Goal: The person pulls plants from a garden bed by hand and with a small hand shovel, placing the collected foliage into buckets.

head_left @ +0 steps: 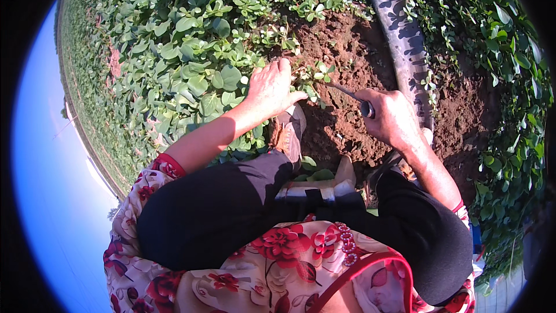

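Your left hand reaches in among low greenery, its back turned up. Its fingers lie close together and point away from you, while the thumb stands out to the right, apart from them. The fingertips are partly lost in the leaves, so I cannot tell whether they pinch a stem.

Your right hand is curled tight around the handle of a small hand tool, its fingers folded in. The handle's rounded end shows beside your thumb and forefinger. The thin dark blade runs out from those fingers toward your left hand, slanting a little away from you.

The small plant sits between your two hands, just right of the left fingers and close to the blade's tip. I cannot tell whether the tip touches it.

Bare reddish-brown soil, rough and clumpy, spreads beyond the blade and below it. Just right of your right fingers runs a long grey plastic strip, dappled with leaf shadows. Broad-leaved plants crowd thickly left of your left fingers. Nearer to you than those fingers, just below the left wrist, is a brown shoe.
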Tool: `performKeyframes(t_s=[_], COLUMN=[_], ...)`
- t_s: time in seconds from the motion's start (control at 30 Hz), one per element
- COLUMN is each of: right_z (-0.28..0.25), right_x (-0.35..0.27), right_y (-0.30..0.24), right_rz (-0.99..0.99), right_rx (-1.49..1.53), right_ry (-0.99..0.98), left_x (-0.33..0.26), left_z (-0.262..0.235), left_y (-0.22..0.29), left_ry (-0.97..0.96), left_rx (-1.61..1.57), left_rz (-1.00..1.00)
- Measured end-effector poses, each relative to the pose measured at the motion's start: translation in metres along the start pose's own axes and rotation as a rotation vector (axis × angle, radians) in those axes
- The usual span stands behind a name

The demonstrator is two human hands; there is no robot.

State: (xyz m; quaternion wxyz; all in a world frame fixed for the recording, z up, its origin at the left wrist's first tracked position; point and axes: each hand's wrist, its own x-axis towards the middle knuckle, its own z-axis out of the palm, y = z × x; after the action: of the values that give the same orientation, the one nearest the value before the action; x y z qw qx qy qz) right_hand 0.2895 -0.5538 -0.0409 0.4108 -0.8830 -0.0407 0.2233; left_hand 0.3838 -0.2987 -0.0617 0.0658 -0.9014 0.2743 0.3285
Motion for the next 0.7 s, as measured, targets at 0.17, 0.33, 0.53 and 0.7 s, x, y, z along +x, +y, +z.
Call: performKeyframes(t_s=[0.17, 0.33, 0.53, 0.7], right_z=[0.051, 0.026, -0.032, -0.02], right_x=[0.027, 0.047, 0.023, 0.0], right_y=[0.006, -0.006, -0.009, -0.001], right_rz=[-0.023, -0.195, 0.025, -0.037], right_rx=[0.032, -0.13, -0.095, -0.084], right_ry=[0.018, -0.004, -0.001, -0.023], left_x=[0.006, 0.009, 0.006, 0.008], left_z=[0.016, 0.028, 0.051, 0.057], left_y=[-0.007, -0.031, -0.052, -0.058], left_ry=[0.085, 0.183, 0.215, 0.123], left_rx=[-0.091, -0.31, -0.769, -1.324], left_rz=[0.065, 0.033, -0.19, -0.284])
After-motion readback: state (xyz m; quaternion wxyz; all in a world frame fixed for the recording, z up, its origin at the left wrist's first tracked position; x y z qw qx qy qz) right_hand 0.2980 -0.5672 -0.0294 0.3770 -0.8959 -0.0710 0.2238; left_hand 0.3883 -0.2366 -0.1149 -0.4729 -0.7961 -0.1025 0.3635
